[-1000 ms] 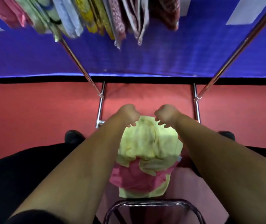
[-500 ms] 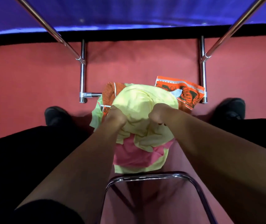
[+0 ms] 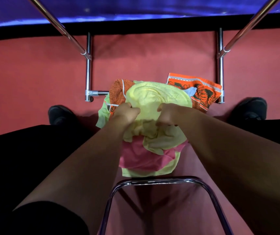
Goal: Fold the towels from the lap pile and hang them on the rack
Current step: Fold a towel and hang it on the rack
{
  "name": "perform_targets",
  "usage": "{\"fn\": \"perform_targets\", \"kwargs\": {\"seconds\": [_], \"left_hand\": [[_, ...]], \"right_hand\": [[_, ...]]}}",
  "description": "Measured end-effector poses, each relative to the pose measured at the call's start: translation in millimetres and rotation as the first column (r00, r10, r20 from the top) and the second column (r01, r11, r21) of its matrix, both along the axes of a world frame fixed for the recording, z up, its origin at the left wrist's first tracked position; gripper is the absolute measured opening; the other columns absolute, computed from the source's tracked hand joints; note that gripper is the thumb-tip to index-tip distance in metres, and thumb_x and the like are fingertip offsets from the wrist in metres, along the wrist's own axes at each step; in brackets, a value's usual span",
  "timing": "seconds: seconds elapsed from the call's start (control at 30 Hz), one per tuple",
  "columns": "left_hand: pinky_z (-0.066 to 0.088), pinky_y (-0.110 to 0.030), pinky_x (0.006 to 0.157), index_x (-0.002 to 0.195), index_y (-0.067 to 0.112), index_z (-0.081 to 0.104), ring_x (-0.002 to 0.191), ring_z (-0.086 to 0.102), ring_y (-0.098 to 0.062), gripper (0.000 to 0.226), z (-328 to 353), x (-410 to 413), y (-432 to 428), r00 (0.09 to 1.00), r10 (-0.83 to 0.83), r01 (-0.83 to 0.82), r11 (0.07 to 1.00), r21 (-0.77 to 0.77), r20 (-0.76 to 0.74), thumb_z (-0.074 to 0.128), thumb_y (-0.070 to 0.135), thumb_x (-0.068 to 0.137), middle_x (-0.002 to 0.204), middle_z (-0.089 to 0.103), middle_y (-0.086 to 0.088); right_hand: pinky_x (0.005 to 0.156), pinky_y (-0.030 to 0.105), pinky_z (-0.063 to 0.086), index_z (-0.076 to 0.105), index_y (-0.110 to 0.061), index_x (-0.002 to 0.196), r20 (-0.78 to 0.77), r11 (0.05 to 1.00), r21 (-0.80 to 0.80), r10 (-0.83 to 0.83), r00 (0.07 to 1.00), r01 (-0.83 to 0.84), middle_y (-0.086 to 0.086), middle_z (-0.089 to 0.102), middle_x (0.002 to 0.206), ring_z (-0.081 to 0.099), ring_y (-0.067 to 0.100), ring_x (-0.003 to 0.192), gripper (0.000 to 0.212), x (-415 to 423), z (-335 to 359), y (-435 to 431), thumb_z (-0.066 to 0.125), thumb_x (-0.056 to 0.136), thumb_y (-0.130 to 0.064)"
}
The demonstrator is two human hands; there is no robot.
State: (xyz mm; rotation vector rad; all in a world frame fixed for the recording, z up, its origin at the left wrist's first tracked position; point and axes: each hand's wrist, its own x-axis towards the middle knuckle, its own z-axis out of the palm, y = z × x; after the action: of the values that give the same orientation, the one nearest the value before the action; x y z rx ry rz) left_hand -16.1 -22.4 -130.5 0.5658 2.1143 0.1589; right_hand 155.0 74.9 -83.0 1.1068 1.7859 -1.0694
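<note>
A yellow towel is gripped by both hands at the top of a heap of towels lying between the knees: the left hand is curled into its left edge, the right hand into its right. Beneath it a pink towel and an orange patterned towel are seen. The chrome rack is planted on the red floor just beyond the heap.

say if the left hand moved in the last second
Yes: left hand drew back toward the body, from level with the rack foot to nearer than it.
</note>
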Motion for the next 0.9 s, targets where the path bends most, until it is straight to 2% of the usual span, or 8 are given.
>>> {"fn": "perform_targets", "kwargs": {"seconds": [0.07,0.17,0.27,0.37,0.5,0.63,0.8,0.9], "left_hand": [[0.054,-0.035,0.081,0.108,0.014,0.072,0.098,0.068,-0.032,0.031,9.4,0.3,12.6,0.994,0.092,-0.098,0.99,0.099,0.067,0.066,0.036,0.086,0.103,0.072,-0.008],[0.062,-0.048,0.087,0.114,0.016,0.073,0.104,0.075,-0.037,0.052,25.5,-1.3,29.4,0.923,0.306,-0.349,0.921,0.175,0.233,0.071,0.043,0.07,0.113,0.077,-0.014],[0.065,-0.053,0.083,0.107,0.012,0.072,0.094,0.077,-0.035,0.022,64.3,5.0,42.8,0.829,0.369,-0.483,0.851,0.205,0.421,0.072,0.024,0.089,0.104,0.078,-0.016],[0.061,-0.033,0.066,0.104,0.005,0.069,0.08,0.07,-0.026,0.019,102.5,7.5,51.0,0.77,0.34,-0.53,0.813,0.243,0.54,0.064,0.01,0.087,0.089,0.071,-0.011],[0.049,-0.019,0.052,0.114,0.008,0.066,0.079,0.057,-0.024,0.046,159.2,9.1,53.6,0.843,0.067,-0.305,0.877,0.371,0.534,0.038,-0.014,0.085,0.109,0.064,-0.021],[0.045,-0.03,0.071,0.107,0.019,0.068,0.093,0.062,-0.022,0.051,216.1,6.9,49.0,0.88,-0.263,0.033,0.864,0.502,0.396,0.065,-0.013,0.068,0.106,0.071,-0.016],[0.052,-0.032,0.074,0.113,0.015,0.074,0.089,0.067,-0.017,0.03,297.7,3.2,38.3,0.905,-0.312,0.07,0.78,0.621,0.29,0.076,0.004,0.085,0.1,0.074,-0.005],[0.053,-0.035,0.077,0.11,0.01,0.07,0.084,0.066,-0.019,0.026,343.2,12.1,27.6,0.898,-0.318,0.006,0.698,0.716,0.303,0.076,0.01,0.085,0.095,0.071,-0.008]], "right_hand": [[0.087,0.041,0.059,0.034,-0.025,0.161,-0.039,0.997,-0.07,-0.032,0.999,0.029,0.006,0.063,0.123,0.068,0.028,0.107,0.096,-6.9,9.4,-0.2,0.086,0.083,-0.045],[0.101,0.042,0.054,0.03,-0.021,0.164,-0.109,0.996,-0.057,-0.076,0.991,0.071,0.003,0.055,0.149,0.062,0.026,0.12,0.106,-16.1,23.6,-2.8,0.087,0.08,-0.052],[0.099,0.039,0.052,0.062,-0.018,0.135,-0.179,0.983,0.091,-0.141,0.974,0.159,0.001,0.065,0.136,0.064,0.025,0.117,0.053,-20.7,49.4,-2.3,0.076,0.091,-0.044],[0.073,0.035,0.056,0.071,-0.008,0.11,-0.271,0.942,0.113,-0.276,0.922,0.315,0.012,0.075,0.11,0.071,0.032,0.093,0.022,-21.2,77.1,2.6,0.064,0.093,-0.021],[0.061,0.032,0.06,0.068,-0.002,0.097,-0.402,0.78,-0.042,-0.586,0.704,0.625,0.019,0.072,0.088,0.069,0.034,0.07,0.016,-15.2,141.1,7.6,0.054,0.097,-0.009],[0.071,0.026,0.05,0.052,-0.019,0.078,-0.51,0.707,-0.09,-0.638,0.577,0.701,0.005,0.06,0.089,0.058,0.022,0.075,0.028,-8.4,204.3,17.9,0.045,0.101,-0.005],[0.068,0.041,0.045,0.062,-0.008,0.078,-0.54,0.625,-0.201,-0.713,0.447,0.755,0.019,0.059,0.075,0.059,0.031,0.064,0.017,5.3,267.0,17.3,0.051,0.07,-0.017],[0.064,0.037,0.048,0.061,-0.006,0.078,-0.593,0.628,-0.291,-0.71,0.379,0.722,0.016,0.06,0.062,0.062,0.029,0.055,0.02,14.5,318.0,-2.7,0.046,0.088,-0.016]]}}
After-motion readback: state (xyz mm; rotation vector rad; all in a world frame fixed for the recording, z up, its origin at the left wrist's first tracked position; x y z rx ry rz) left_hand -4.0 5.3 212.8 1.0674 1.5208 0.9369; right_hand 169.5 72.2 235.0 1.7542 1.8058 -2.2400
